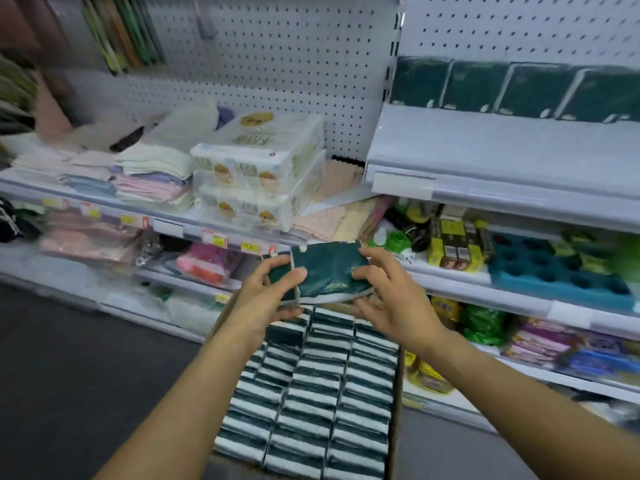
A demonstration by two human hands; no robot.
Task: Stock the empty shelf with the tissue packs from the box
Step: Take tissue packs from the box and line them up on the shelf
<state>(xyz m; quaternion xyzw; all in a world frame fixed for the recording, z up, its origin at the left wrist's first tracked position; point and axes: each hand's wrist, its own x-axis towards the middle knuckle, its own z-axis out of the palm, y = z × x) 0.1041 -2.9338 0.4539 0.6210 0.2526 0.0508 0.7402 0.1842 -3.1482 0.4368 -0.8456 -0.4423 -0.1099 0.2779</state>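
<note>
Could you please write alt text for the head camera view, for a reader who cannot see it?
Both hands, left hand and right hand, hold dark green tissue packs above an open box full of them. Up right, four matching shelved packs stand at the back of a white shelf.

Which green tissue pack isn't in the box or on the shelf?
The green tissue pack gripped between the left hand and right hand, lifted above the box.

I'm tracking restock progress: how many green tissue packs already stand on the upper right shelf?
4: side by side along the back of the shelf, at and. More may be hidden past the right edge.
</note>
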